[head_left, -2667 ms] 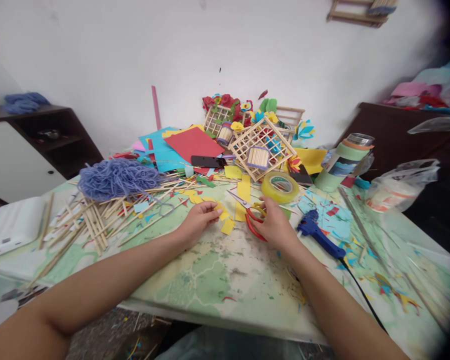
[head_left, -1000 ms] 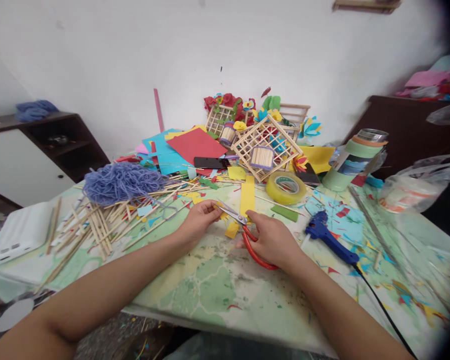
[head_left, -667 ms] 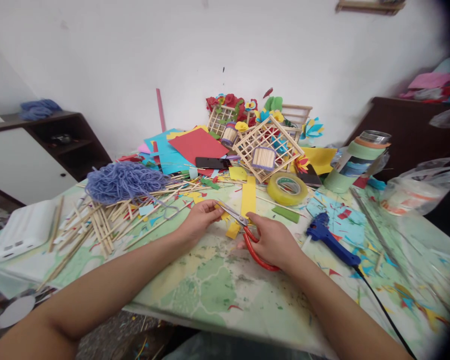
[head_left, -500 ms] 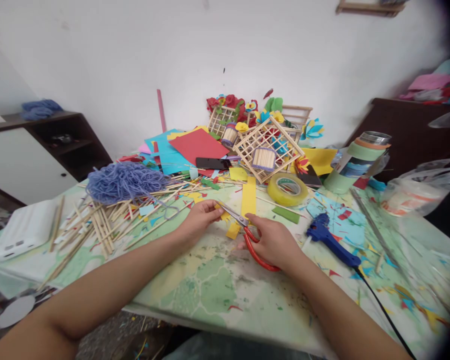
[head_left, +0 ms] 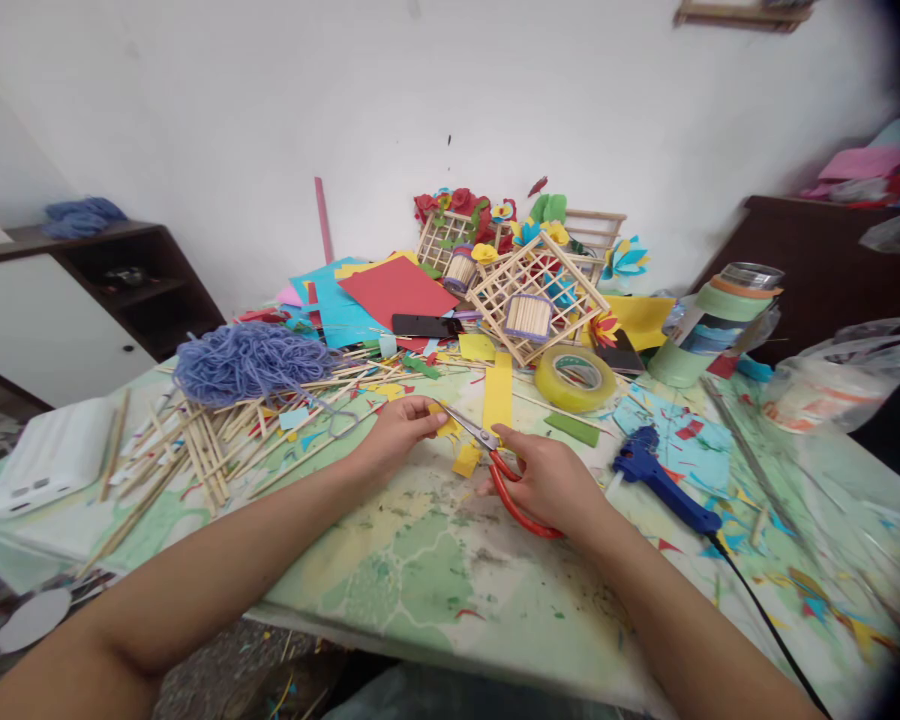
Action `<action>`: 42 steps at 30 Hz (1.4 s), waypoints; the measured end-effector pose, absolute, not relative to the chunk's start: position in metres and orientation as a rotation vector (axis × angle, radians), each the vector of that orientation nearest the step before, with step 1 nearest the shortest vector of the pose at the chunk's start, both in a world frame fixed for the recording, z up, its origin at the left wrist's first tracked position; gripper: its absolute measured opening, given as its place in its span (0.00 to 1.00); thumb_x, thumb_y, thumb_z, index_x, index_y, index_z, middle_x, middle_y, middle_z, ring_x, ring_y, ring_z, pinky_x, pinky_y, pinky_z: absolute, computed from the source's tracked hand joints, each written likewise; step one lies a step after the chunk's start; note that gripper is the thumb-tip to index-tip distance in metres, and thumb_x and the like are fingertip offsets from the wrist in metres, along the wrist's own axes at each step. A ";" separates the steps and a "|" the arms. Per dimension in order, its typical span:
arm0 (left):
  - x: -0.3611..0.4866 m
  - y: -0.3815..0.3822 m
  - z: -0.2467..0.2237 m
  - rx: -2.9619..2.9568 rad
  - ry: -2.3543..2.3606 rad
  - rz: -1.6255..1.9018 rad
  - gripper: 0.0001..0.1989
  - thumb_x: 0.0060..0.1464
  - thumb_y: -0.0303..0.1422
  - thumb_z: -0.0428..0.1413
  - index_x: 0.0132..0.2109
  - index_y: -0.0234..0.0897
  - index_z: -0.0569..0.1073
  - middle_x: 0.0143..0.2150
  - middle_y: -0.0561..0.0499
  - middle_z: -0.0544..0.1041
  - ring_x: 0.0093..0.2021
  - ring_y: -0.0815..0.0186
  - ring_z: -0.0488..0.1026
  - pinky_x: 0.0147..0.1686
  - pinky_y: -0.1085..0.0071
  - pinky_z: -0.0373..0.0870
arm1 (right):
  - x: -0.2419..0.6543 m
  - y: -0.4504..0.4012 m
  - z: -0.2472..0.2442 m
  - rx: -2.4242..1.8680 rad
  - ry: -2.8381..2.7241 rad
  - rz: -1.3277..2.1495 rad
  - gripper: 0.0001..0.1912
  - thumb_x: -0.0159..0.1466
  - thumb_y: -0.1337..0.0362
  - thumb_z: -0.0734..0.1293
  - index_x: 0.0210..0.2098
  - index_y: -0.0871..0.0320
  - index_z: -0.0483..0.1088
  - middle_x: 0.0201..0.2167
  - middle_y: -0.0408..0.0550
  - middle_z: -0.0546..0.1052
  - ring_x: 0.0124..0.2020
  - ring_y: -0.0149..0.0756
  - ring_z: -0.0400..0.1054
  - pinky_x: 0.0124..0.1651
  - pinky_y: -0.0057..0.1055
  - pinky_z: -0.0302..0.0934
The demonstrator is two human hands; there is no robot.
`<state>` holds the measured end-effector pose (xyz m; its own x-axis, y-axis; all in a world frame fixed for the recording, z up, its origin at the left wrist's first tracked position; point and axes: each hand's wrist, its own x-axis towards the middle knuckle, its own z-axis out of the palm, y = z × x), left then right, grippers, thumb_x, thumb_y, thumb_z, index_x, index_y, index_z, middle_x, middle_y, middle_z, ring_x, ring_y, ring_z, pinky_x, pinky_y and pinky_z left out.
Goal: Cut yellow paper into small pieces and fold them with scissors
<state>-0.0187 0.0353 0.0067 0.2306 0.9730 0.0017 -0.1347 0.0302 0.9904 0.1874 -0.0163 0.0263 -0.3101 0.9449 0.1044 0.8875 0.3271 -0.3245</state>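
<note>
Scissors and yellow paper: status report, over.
Right hand gripping red-handled scissors; left hand pinching yellow paper; blades at the paper; glue gun off to the right, not in the way.

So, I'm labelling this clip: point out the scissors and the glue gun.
Red-handled scissors [head_left: 515, 513], head view, on the lower red handle.
Blue hot glue gun [head_left: 667, 506], head view, on its blue body.

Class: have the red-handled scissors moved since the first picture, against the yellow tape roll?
Yes: the red-handled scissors now sit farther from the yellow tape roll, toward the person.
</note>
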 end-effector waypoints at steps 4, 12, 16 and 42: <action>-0.019 0.036 0.006 1.192 0.942 1.095 0.12 0.39 0.36 0.63 0.25 0.34 0.70 0.24 0.53 0.70 0.25 0.72 0.64 0.28 0.74 0.59 | 0.188 -0.016 0.026 -1.648 -2.319 0.293 0.34 0.55 0.47 0.64 0.57 0.56 0.63 0.40 0.52 0.78 0.38 0.42 0.72 0.34 0.29 0.59; -0.021 0.037 0.005 1.216 0.930 1.107 0.11 0.41 0.36 0.63 0.26 0.34 0.70 0.25 0.53 0.70 0.26 0.71 0.64 0.29 0.74 0.59 | 0.189 -0.015 0.024 -1.630 -2.309 0.291 0.33 0.55 0.47 0.64 0.56 0.55 0.64 0.42 0.51 0.78 0.38 0.42 0.72 0.35 0.30 0.60; -0.022 0.037 0.005 1.205 0.952 1.104 0.10 0.42 0.35 0.62 0.27 0.34 0.71 0.27 0.51 0.73 0.28 0.70 0.67 0.31 0.73 0.60 | 0.189 -0.015 0.025 -1.648 -2.298 0.312 0.33 0.55 0.47 0.64 0.56 0.55 0.64 0.41 0.51 0.78 0.37 0.42 0.72 0.34 0.30 0.60; -0.010 0.013 0.000 1.482 0.878 0.619 0.12 0.44 0.39 0.60 0.26 0.35 0.71 0.19 0.55 0.65 0.20 0.72 0.60 0.20 0.74 0.51 | 0.177 -0.014 0.009 -1.224 -1.675 1.004 0.30 0.48 0.60 0.71 0.50 0.59 0.66 0.36 0.48 0.77 0.35 0.37 0.71 0.38 0.30 0.65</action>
<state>-0.0101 0.0132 0.0001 0.5674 0.8147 -0.1196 0.1614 0.0324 0.9864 0.1770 -0.0143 0.0086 -0.1988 0.9680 0.1531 0.3207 0.2119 -0.9232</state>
